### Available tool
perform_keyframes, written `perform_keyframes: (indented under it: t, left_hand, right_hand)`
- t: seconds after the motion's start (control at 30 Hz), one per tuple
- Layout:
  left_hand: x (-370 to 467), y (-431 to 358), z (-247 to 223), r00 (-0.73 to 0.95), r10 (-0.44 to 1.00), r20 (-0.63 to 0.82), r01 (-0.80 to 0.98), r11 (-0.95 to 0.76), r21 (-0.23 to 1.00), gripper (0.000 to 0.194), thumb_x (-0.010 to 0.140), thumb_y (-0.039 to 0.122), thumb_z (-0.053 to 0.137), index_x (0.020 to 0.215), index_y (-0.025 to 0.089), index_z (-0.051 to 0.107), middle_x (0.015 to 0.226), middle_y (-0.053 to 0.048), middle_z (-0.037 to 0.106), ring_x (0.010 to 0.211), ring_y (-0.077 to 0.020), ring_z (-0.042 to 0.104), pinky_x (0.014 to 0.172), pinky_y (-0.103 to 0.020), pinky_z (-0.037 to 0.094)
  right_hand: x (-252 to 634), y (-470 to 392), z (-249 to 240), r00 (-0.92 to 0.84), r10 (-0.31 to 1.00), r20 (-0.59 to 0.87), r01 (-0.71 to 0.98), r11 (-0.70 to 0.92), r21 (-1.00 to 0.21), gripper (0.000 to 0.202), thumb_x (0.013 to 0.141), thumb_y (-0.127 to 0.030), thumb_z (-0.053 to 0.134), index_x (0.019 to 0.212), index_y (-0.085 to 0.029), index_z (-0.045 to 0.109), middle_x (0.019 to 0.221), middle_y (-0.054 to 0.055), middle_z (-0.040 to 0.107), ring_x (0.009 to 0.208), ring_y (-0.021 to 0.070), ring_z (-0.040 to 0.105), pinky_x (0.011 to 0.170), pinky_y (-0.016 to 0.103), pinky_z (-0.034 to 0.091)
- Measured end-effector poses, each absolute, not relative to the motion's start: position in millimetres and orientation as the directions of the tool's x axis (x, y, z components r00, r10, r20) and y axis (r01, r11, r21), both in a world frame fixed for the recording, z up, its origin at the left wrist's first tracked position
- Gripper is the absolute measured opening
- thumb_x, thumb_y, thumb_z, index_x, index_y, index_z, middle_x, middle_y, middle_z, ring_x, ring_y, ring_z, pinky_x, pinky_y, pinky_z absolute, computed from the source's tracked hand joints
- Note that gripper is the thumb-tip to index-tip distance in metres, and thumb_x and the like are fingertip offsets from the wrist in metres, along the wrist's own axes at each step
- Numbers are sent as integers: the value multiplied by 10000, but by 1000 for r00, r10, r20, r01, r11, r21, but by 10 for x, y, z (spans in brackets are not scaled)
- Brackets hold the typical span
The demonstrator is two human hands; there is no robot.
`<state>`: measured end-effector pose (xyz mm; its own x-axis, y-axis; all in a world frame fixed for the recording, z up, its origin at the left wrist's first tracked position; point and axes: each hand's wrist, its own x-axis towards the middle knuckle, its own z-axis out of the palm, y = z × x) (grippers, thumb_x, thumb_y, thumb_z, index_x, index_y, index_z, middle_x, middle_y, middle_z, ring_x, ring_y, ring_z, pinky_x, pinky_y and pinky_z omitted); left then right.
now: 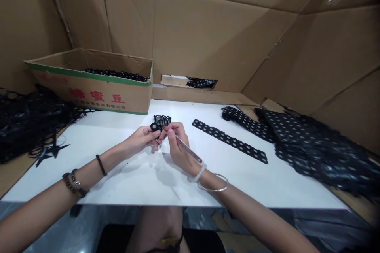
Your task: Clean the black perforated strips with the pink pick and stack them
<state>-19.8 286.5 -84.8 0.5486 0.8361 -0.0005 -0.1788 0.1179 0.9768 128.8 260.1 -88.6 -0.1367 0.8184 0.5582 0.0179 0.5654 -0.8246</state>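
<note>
Closed in a thumb-and-finger pinch on the small black perforated piece (162, 119) in the left hand (141, 137), over the desk (127, 185), nearer its far edge than its near edge. Closed pen-like around the slim tool (190, 151) in the right hand (180, 154). Brace the piece close to the tool's tip, work in small strokes, and ease off if its thin rings stretch. Hidden behind fingers: the tip and any contact. Cut off at frame left: black mesh (26, 122).

The brown cardboard box (89, 93) was banded in green and printed with red and black characters. The flat rectangular table (124, 189) was white. The long black perforated strip (230, 141) was patterned with pale round dots.
</note>
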Motion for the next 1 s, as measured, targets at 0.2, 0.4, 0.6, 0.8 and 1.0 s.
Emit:
perform_keyframes:
  t: [0.2,0.4,0.6,0.8,1.0]
  left_hand:
    - [-185,2918,-979,562,827,-17,-30,41,999,495,776,610,519,610,143,523,398,18,498,343,-92,476,449,-229,352]
    - [-181,2926,-1010,517,856,-7,-47,36,998,458,792,580,508,603,163,498,377,32,459,327,-73,402,417,-216,286]
    - [-164,2925,-1012,520,854,-12,-75,60,995,482,741,612,550,590,159,486,437,31,461,326,-56,366,405,-216,259]
    - [-195,2913,-969,371,928,-37,202,-41,979,421,806,497,474,532,180,493,415,30,406,363,-84,307,428,-242,204]
    - [-247,2860,-905,215,972,99,628,-215,748,372,792,355,489,454,200,491,462,-15,514,484,-152,443,524,-269,266]
  right_hand:
    - [1341,2623,-929,-100,834,543,5,546,-838,176,936,-373,362,881,-213,408,640,-43,469,548,99,470,530,236,386]
    - [1428,2638,-979,-170,845,507,155,531,-833,213,935,-364,341,839,-200,438,617,-39,433,532,99,394,516,235,319]
    - [1411,2629,-942,-178,846,503,246,533,-809,206,929,-348,328,824,-200,425,618,-37,432,524,102,396,526,235,324]
    - [1377,2658,-937,-266,838,476,415,546,-728,172,928,-306,311,839,-203,417,625,-30,461,519,110,426,527,233,320]
    - [1315,2724,-939,-453,795,403,433,591,-680,118,939,-257,274,898,-208,373,622,-36,478,515,112,460,540,224,349]
